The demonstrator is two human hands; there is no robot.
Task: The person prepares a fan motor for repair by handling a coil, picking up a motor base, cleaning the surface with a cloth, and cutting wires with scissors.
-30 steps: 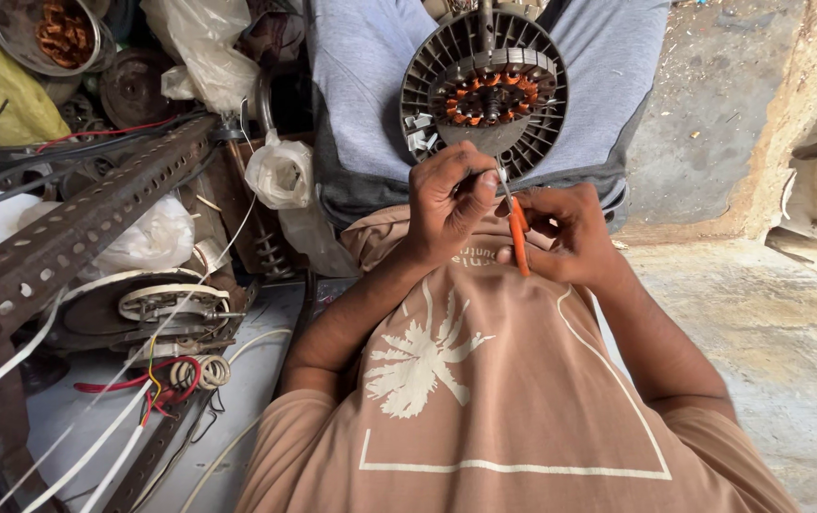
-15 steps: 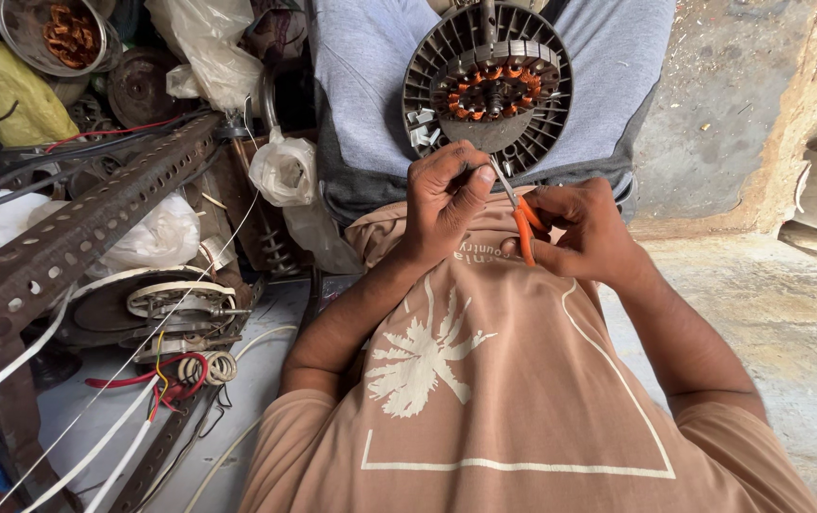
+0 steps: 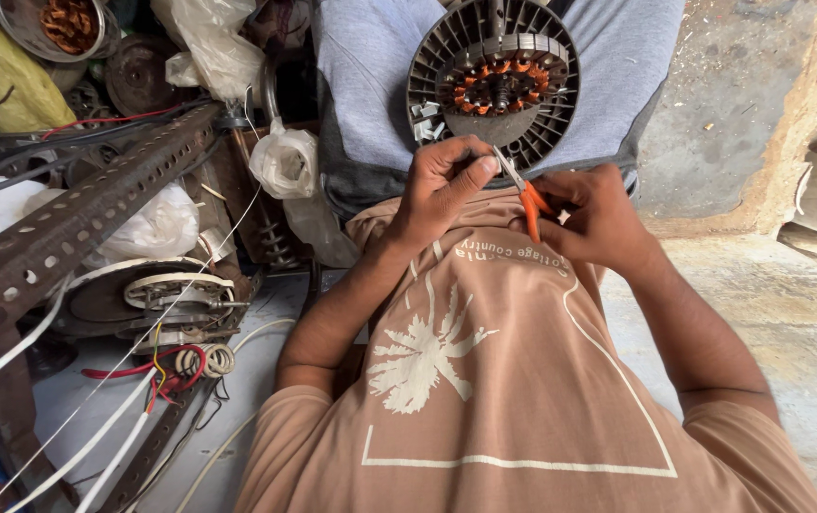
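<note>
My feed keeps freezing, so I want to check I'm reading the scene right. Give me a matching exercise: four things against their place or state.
Things:
1. pliers
2. fan motor
3. perforated metal bar
4. coiled white wire

Places or states:
A. slants across the left side
B. lies lower left, beside red wires
C. held in the right hand, orange handles
D. rests on the lap, copper windings showing, above the left hand

Pairs: 1-C, 2-D, 3-A, 4-B
</note>
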